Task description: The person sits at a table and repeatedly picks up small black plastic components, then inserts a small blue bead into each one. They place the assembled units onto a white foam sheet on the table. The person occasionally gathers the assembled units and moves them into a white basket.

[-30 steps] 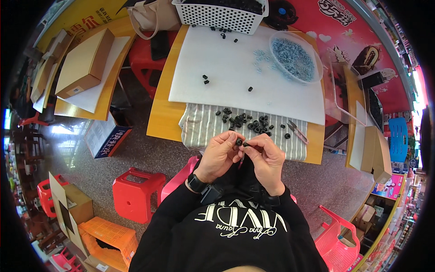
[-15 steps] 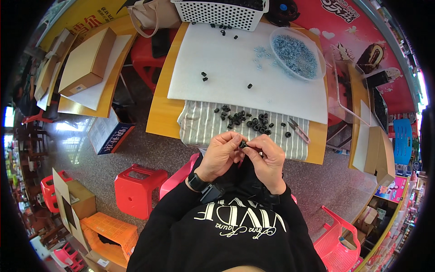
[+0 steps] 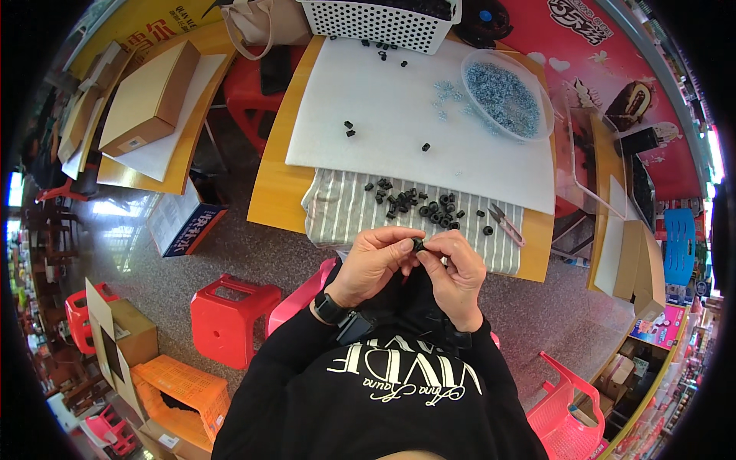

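Between the fingertips of both hands is a small black cylindrical part (image 3: pixel 418 244), held just off the near edge of the table. My left hand (image 3: pixel 376 264) pinches it from one side, and my right hand (image 3: pixel 455 277) grips the other side with thumb and forefinger. Fingers cover most of the part, so its details are hidden. Right beyond my hands, a pile of similar black parts (image 3: pixel 399 201) lies on a grey striped cloth (image 3: pixel 337 211). To the right on this cloth rest small snips (image 3: pixel 506 225) with pinkish handles.
A white foam sheet (image 3: pixel 360 100) covers the table, with a few black parts on it. At its far right stands a clear round tray (image 3: pixel 502 96) of small bluish pieces, some spilled beside it. A white perforated basket (image 3: pixel 379 27) stands at the back. Red stools (image 3: pixel 230 322) flank me.
Both hands keep their pinch on the black part, with only slight finger shifts. The whole view has shifted a little; the things on the table look unmoved.
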### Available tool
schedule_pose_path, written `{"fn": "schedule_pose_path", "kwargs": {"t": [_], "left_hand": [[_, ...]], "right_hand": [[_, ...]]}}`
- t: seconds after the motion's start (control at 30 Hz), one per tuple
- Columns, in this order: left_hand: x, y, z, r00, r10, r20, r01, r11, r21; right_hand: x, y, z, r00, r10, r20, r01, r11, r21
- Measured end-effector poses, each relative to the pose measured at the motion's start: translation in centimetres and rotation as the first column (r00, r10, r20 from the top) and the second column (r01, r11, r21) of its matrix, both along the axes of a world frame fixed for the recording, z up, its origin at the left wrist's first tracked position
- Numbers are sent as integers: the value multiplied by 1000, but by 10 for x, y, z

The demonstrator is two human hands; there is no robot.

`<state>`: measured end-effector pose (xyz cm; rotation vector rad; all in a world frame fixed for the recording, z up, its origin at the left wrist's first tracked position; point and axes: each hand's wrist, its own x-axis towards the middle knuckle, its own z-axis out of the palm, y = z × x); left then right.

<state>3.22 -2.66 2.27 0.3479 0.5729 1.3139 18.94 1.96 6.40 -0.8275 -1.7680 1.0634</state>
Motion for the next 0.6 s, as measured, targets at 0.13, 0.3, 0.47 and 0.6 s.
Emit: {"fn": "schedule_pose_path", "kwargs": {"t": [0.13, 0.3, 0.47, 0.6], "left_hand": [[1, 0, -1, 1000, -1, -6, 1, 1000, 24], [2, 1, 0, 999, 35, 10, -35, 999, 39], [3, 1, 1, 999, 39, -15, -38, 999, 29], [1, -1, -6, 999, 25, -37, -23, 998, 53]], "right_hand": [[1, -1, -2, 1000, -9, -18, 9, 1000, 9], [2, -2, -7, 993, -16, -116, 6, 996, -89], [2, -1, -4, 996, -12, -87, 4, 996, -88], [2, -1, -1, 1000, 4, -17, -5, 999, -53]]}}
